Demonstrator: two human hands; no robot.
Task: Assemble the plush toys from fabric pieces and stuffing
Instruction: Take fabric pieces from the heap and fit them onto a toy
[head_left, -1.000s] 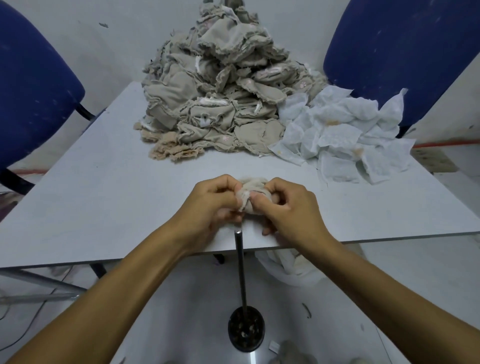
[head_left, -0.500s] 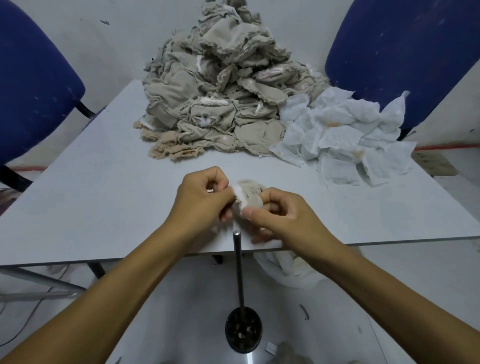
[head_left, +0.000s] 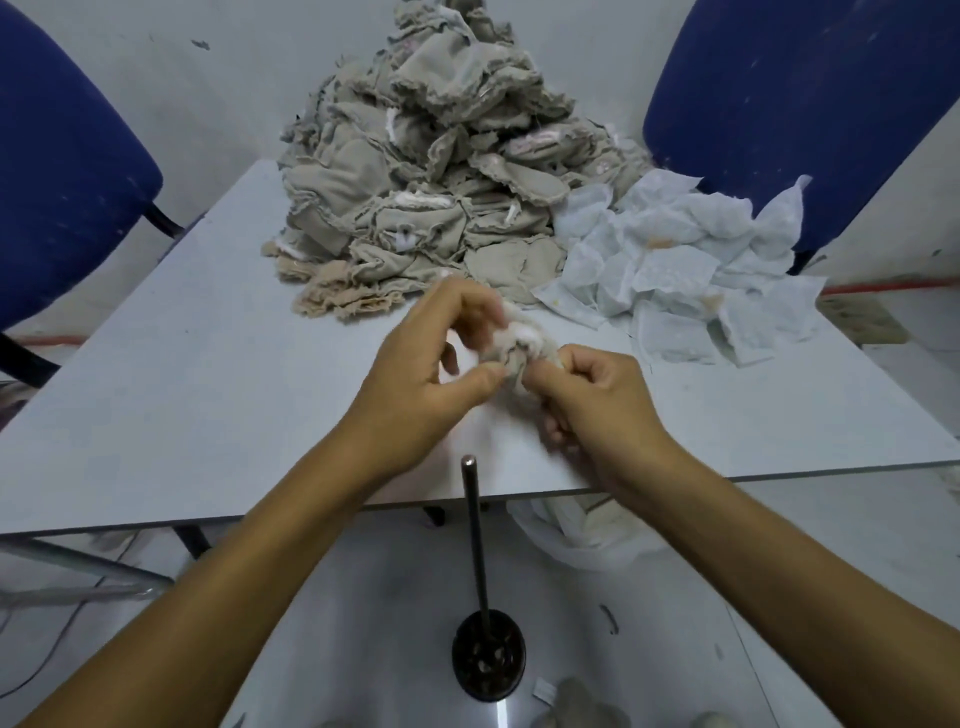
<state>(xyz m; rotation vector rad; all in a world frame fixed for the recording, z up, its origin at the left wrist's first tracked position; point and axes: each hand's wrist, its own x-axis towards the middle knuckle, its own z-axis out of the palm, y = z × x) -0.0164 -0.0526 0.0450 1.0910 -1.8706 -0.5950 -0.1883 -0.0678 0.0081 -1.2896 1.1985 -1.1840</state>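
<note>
The fabric piece (head_left: 514, 345) is pinched between left hand (head_left: 434, 358) and right hand (head_left: 597, 395) near the table (head_left: 208, 389) front edge, while a large fabric pile (head_left: 441, 171) at the far edge is judged unworked.

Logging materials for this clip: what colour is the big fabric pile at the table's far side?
Beige-grey, with frayed edges; the fabric pile shows clearly in the head view.

A pale grey table (head_left: 208, 374) stands against a white wall (head_left: 249, 67), flanked by two blue chairs (head_left: 789, 104).
</note>
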